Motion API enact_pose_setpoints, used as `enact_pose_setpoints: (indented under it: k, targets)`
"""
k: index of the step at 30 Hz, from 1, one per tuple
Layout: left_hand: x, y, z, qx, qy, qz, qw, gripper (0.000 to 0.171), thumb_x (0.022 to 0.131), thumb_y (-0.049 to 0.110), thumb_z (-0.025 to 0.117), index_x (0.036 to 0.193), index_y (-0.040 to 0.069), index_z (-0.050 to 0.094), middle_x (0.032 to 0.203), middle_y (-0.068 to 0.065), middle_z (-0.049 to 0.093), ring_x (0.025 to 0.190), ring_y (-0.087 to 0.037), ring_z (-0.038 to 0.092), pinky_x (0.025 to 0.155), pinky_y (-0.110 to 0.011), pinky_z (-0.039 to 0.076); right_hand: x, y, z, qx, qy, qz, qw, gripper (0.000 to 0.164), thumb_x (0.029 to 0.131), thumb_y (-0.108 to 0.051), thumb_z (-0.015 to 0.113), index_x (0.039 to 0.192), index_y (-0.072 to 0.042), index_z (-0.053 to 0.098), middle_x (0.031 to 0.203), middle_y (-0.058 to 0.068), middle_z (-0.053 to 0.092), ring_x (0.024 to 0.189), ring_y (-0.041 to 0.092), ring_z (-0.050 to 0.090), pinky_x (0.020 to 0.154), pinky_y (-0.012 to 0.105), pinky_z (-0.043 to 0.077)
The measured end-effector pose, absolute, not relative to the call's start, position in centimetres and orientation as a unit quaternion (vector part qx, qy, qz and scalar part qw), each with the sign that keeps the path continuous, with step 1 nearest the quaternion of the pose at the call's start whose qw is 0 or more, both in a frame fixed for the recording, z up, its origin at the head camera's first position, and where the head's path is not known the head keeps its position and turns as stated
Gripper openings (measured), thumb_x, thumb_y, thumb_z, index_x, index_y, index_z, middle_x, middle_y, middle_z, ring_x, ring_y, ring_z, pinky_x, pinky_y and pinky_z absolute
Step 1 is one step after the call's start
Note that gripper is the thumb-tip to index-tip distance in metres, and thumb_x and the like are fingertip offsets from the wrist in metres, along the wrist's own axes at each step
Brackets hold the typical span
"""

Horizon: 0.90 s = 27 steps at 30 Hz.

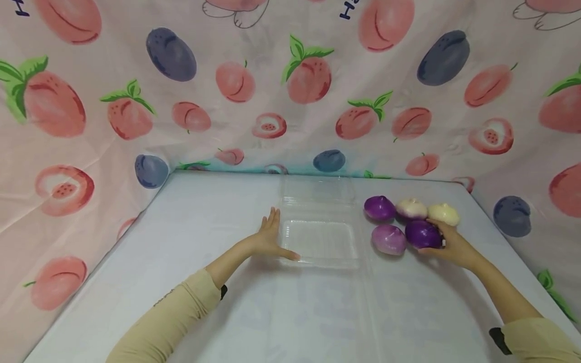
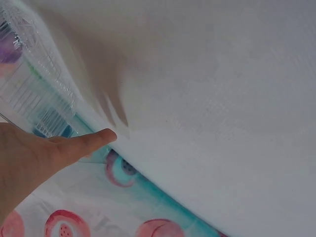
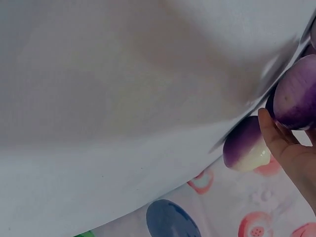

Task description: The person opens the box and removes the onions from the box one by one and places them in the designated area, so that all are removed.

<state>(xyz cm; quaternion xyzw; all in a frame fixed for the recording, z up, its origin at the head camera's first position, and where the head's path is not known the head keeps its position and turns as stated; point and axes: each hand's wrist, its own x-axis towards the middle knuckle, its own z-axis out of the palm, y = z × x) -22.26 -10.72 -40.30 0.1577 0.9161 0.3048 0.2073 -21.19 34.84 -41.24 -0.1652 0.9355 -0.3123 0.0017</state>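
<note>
My left hand [image 1: 268, 239] rests at the near left corner of a clear plastic box [image 1: 320, 239], its fingers spread straight along the side and the thumb at the front rim. The box's lid [image 1: 317, 190] lies folded back behind it. With the fingers and thumb of my right hand [image 1: 456, 244] I grip a dark purple onion [image 1: 422, 235] from its right side. Left of that onion is a pale purple one [image 1: 389, 239]. Behind them are a bright purple onion [image 1: 380, 208], a white and purple onion [image 1: 411, 208] and a yellowish onion [image 1: 445, 215].
A white cover [image 1: 218, 201] lies over the table. Cloth printed with peaches [image 1: 308, 80] hangs behind and on both sides of it. In the right wrist view a purple and white onion [image 3: 247, 144] appears beside the right fingers.
</note>
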Motion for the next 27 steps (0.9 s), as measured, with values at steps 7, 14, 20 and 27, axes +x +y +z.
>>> enact_pose_setpoints:
  k: [7, 14, 20, 27]
  targets:
    - [-22.37, -10.72, -40.39, 0.161, 0.912, 0.314, 0.21, 0.134, 0.069, 0.05, 0.08, 0.147, 0.0, -0.017, 0.153, -0.019, -0.027, 0.14, -0.047, -0.018, 0.114, -0.059, 0.011, -21.47, 34.8, -41.59, -0.177, 0.927, -0.33, -0.001, 0.081, 0.074, -0.006, 0.076, 0.132, 0.021, 0.027, 0.13, 0.045, 0.031, 0.118, 0.059, 0.031, 0.093, 0.072, 0.027]
    - [-22.39, -10.87, -40.39, 0.167, 0.913, 0.315, 0.198, 0.135, 0.068, 0.051, 0.08, 0.148, -0.001, -0.016, 0.154, -0.019, -0.025, 0.141, -0.045, -0.017, 0.115, -0.058, 0.01, -21.74, 34.67, -41.44, -0.175, 0.929, -0.326, 0.011, 0.084, 0.075, -0.009, 0.076, 0.133, 0.022, 0.024, 0.133, 0.046, 0.027, 0.12, 0.062, 0.026, 0.095, 0.074, 0.024]
    - [-22.31, -10.92, -40.18, 0.17, 0.914, 0.314, 0.191, 0.135, 0.067, 0.052, 0.08, 0.148, -0.001, -0.015, 0.154, -0.019, -0.024, 0.141, -0.044, -0.017, 0.115, -0.057, 0.01, -21.85, 34.61, -41.17, -0.175, 0.929, -0.325, 0.031, 0.086, 0.075, -0.009, 0.076, 0.135, 0.022, 0.022, 0.135, 0.046, 0.024, 0.122, 0.063, 0.024, 0.095, 0.073, 0.024]
    - [-22.21, -11.04, -40.36, 0.176, 0.913, 0.318, 0.188, 0.134, 0.068, 0.053, 0.079, 0.148, 0.0, -0.015, 0.154, -0.018, -0.024, 0.141, -0.044, -0.016, 0.115, -0.057, 0.01, -21.82, 34.67, -41.46, -0.191, 0.923, -0.334, 0.019, 0.088, 0.074, -0.009, 0.077, 0.136, 0.02, 0.023, 0.136, 0.046, 0.024, 0.121, 0.064, 0.026, 0.095, 0.074, 0.023]
